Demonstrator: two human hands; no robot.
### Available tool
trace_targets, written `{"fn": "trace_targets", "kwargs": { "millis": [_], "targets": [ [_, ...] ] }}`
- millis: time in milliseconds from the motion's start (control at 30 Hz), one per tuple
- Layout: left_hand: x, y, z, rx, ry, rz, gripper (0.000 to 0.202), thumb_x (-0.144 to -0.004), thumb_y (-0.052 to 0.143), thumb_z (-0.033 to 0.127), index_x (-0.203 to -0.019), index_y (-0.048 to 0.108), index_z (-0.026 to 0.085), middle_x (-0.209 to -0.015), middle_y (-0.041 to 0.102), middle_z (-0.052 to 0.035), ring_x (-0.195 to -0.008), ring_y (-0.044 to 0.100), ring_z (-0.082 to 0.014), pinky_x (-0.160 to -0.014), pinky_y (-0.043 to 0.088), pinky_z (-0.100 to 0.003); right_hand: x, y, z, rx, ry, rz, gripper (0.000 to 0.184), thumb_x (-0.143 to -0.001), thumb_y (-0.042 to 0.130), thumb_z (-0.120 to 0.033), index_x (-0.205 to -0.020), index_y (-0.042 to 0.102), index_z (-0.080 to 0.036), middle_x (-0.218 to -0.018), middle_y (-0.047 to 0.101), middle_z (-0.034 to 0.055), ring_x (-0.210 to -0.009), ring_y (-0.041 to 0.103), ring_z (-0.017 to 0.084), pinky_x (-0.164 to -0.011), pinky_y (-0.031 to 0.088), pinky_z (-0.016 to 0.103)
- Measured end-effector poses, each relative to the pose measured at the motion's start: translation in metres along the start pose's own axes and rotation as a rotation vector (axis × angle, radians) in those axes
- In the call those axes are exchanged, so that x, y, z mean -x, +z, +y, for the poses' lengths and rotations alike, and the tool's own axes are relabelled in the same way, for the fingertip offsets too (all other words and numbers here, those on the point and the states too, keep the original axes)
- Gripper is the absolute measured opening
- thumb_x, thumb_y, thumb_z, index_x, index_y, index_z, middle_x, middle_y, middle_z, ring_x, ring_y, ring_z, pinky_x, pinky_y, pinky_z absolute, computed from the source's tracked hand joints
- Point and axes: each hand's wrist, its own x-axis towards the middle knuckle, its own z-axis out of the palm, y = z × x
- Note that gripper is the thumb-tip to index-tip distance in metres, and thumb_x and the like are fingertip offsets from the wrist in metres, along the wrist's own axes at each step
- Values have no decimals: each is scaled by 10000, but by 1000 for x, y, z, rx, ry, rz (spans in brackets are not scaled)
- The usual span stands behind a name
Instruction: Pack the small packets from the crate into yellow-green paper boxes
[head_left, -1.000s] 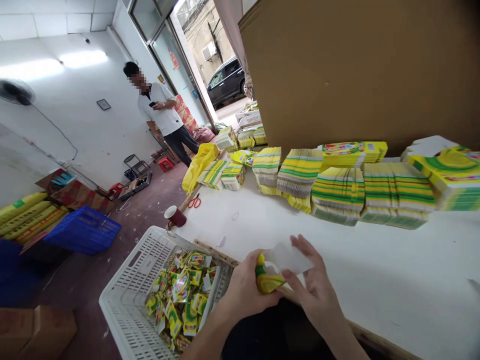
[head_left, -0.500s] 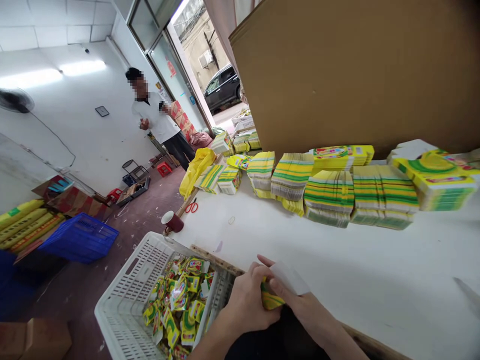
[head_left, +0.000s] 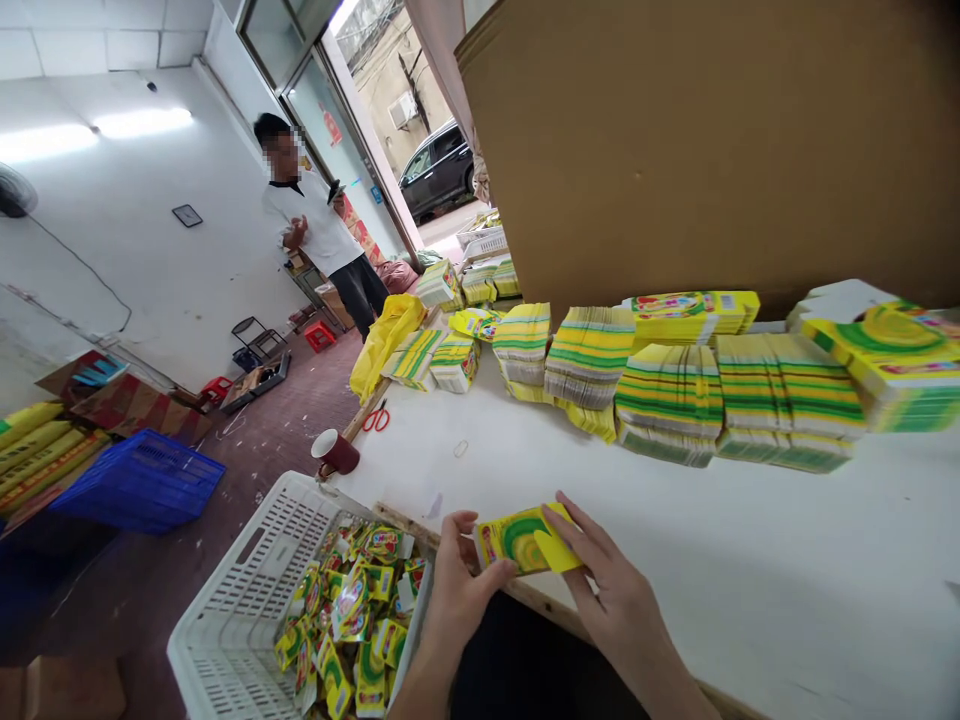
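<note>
Between my hands, over the table's near edge, is a small yellow and green carton (head_left: 517, 542) with its printed face up. My left hand (head_left: 463, 585) is closed on its left end, thumb along the near edge. The fingers of my right hand (head_left: 619, 590) hold the right end, where a yellow flap (head_left: 556, 552) sticks out. To the left, a white plastic basket (head_left: 225, 590) holds many similar filled-looking packs (head_left: 352, 610). Bundled stacks of flat cartons (head_left: 667, 400) stand in a row beyond my hands.
On the white table (head_left: 525, 450) are red-handled scissors (head_left: 377, 416), a rubber band (head_left: 460, 449) and a dark red mug (head_left: 335, 452) at the left edge. A large cardboard sheet (head_left: 697, 150) stands behind the stacks. A person (head_left: 315, 225) stands near the doorway; blue crates (head_left: 142, 480) sit on the floor.
The carton, mostly covered by my hands before, now shows its printed face. My hands have moved apart to its two ends. The standing person has raised the dark object in one hand.
</note>
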Motion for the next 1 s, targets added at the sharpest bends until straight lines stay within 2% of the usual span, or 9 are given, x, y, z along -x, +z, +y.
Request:
{"fn": "trace_targets", "kwargs": {
  "millis": [100, 167, 300, 400, 533, 600, 733, 933, 1000],
  "targets": [
    [-7, -4, -1, 304, -15, -36, 521, -729, 804, 431, -1086, 498, 205, -1003, 672, -40, -907, 672, -184, -842, 528, -325, 0, -1, -2, 19, -88, -72, 487, -990, 520, -227, -1476, 507, -251, -1571, 452, 175, -1244, 662, 256, -894, 632, 304],
    [-9, -5, 1, 378, -2, -35, 525, -724, 829, 415, -1080, 507, 203, -1025, 703, -48, -938, 688, -182, -861, 527, -313, 1, -1, -2, 37, -121, -88, 445, -1008, 493, -227, -1450, 535, -256, -1560, 462, 189, -1182, 701, 244, -852, 642, 288],
    [-7, -4, 5, 400, -23, -63, 553, -726, 843, 409, -1112, 513, 189, -901, 747, -44, -805, 710, -173, -773, 536, -297, -1, -2, 3, 85, -132, -98, 340, -1004, 504, -252, -1310, 654, -251, -1482, 553, 188, -1120, 730, 264, -830, 656, 332],
    [-5, -6, 8, 398, -44, -23, 592, -695, 867, 401, -1122, 519, 184, -849, 754, -34, -736, 711, -166, -709, 536, -278, -2, -10, 6, 54, -119, -203, 309, -985, 516, -218, -1228, 703, -257, -1444, 590, 166, -1133, 723, 269, -867, 649, 354],
    [-3, -8, 16, 379, -67, -37, 602, -676, 878, 392, -1114, 525, 178, -834, 758, -34, -731, 717, -167, -708, 541, -273, -4, -23, -1, -15, -63, -345, 308, -955, 542, -153, -1172, 731, -263, -1395, 618, 136, -1166, 701, 248, -945, 619, 367],
    [-4, -7, 19, 359, -68, -50, 601, -684, 867, 409, -1122, 527, 178, -818, 750, -28, -729, 718, -173, -700, 539, -273, -5, -24, -6, -47, -24, -314, 300, -952, 551, -157, -1159, 738, -268, -1391, 616, 126, -1163, 697, 244, -945, 618, 382],
    [-7, -3, 22, 332, -61, -71, 580, -700, 851, 412, -1140, 553, 179, -866, 750, -33, -790, 726, -183, -741, 550, -284, -7, -17, -8, -76, 39, -149, 257, -970, 563, -228, -1155, 741, -239, -1423, 585, 161, -1247, 648, 282, -1000, 589, 455],
    [-6, -1, 21, 359, -73, -67, 555, -692, 853, 381, -1114, 560, 169, -809, 735, -20, -741, 715, -172, -723, 548, -278, -11, -24, -10, -110, 32, -279, 232, -942, 585, -181, -1102, 743, -237, -1370, 585, 145, -1233, 639, 261, -1004, 576, 436],
    [-5, -1, 22, 358, -68, -75, 537, -717, 838, 374, -1127, 558, 168, -832, 738, -27, -764, 716, -174, -739, 546, -278, -13, -28, -12, -134, 65, -271, 222, -921, 598, -168, -1088, 725, -241, -1371, 578, 130, -1241, 625, 260, -1022, 561, 444]
  ]
}}
